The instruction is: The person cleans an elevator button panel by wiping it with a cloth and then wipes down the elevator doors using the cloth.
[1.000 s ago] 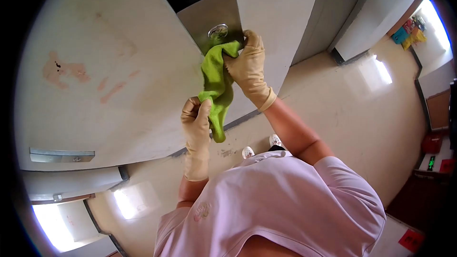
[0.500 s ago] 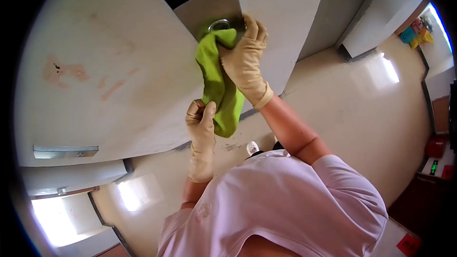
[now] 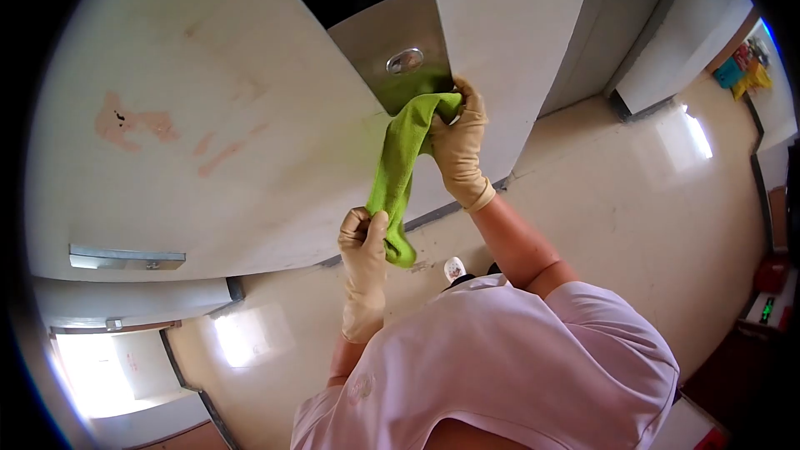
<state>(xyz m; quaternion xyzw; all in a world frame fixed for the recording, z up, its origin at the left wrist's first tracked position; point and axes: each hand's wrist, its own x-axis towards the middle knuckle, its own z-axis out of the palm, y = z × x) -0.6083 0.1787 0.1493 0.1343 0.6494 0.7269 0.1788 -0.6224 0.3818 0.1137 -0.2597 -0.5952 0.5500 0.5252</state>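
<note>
A bright green cloth (image 3: 402, 150) stretches between my two gloved hands. My right hand (image 3: 460, 143), in a cream rubber glove, grips its upper end against the lower edge of a metal elevator call panel (image 3: 392, 29). Just above the cloth, the panel's round button (image 3: 405, 61) is uncovered. Lower down, my left hand (image 3: 364, 258), also gloved, pinches the cloth between thumb and curled fingers, and a loose end hangs beside it. A black display with lit white dots tops the panel.
The panel sits on a pale wall (image 3: 250, 117) with pinkish patches. A metal box (image 3: 127, 258) is mounted on the wall at left. Glossy beige floor (image 3: 600, 225) spreads below and right. Colourful bags (image 3: 746, 71) lie at the far right.
My right hand has brought the cloth down from the button to the panel's lower edge, so the button now shows. My left hand still holds the lower part.
</note>
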